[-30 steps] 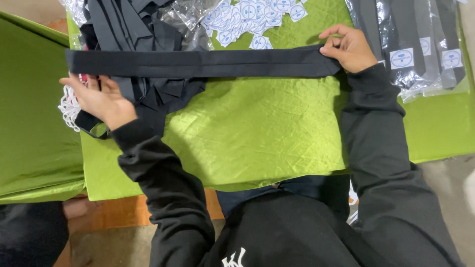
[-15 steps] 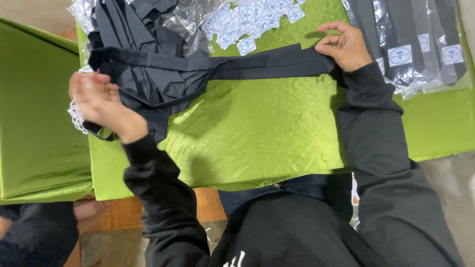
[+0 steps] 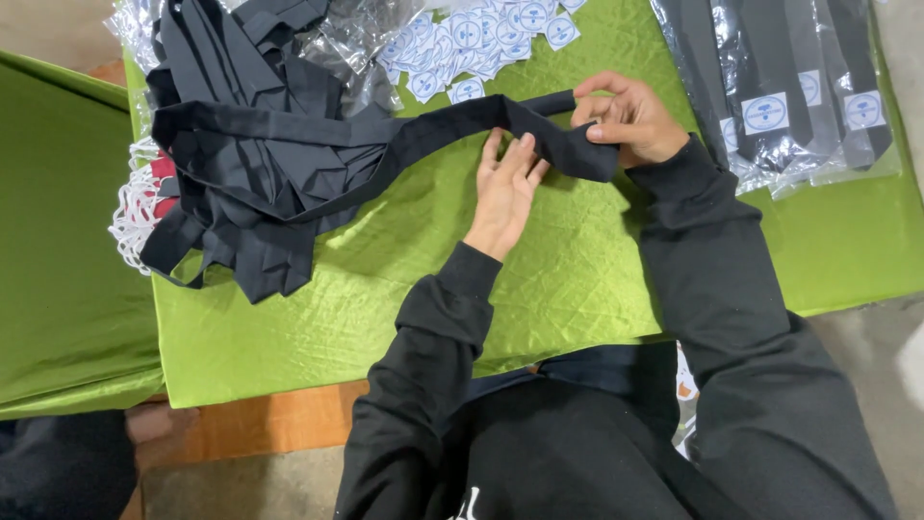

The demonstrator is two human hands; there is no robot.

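The right hand [image 3: 626, 117] is pinching the folded end of a long black fabric necktie [image 3: 462, 120], while the left hand [image 3: 504, 183], fingers flat and open, is pressing just beside it. The tie is trailing leftward across the green satin tabletop [image 3: 404, 279] toward a heap of black ties [image 3: 250, 183].

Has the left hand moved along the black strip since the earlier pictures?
Yes. The left hand has moved from the pile of black ties rightward along the black strip, ending beside the right hand.
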